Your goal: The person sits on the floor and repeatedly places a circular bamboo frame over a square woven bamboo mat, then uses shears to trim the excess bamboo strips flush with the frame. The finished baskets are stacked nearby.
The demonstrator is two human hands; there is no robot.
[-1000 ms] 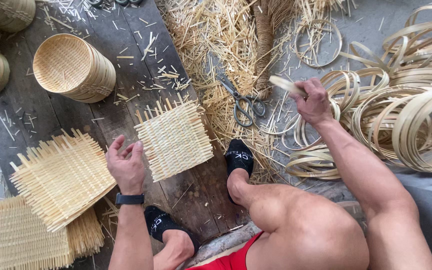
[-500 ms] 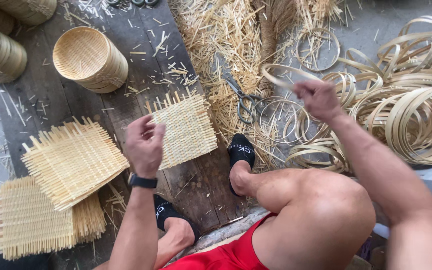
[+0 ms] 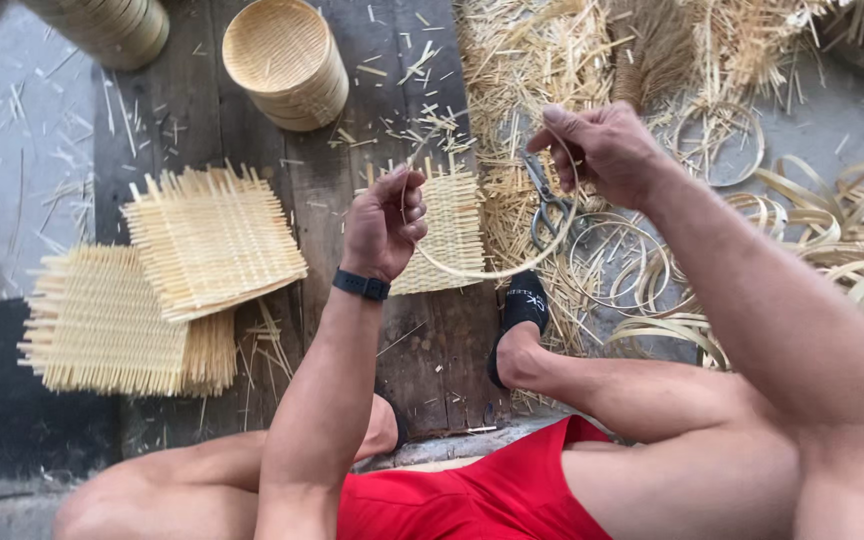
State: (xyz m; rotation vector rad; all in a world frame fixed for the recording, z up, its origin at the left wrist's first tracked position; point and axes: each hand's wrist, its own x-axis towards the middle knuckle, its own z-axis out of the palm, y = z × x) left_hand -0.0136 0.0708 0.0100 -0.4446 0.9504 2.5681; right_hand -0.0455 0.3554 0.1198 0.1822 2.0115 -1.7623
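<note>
Both hands [image 3: 384,222] now lifted, holding bamboo hoop [image 3: 492,270]

Two hands are up, the left hand [image 3: 384,222] and the right hand [image 3: 602,150], with one bent bamboo strip [image 3: 492,270] between them. One woven mat [image 3: 447,235] lies under it, one pair of scissors [image 3: 549,205] beside it, and one round basket stack [image 3: 287,62] stands behind. Two piles of woven mats, the upper pile [image 3: 212,240] and the lower pile [image 3: 112,325], sit at the left, while the loose bamboo hoops [image 3: 832,230] at the right are too tangled to count.
</note>
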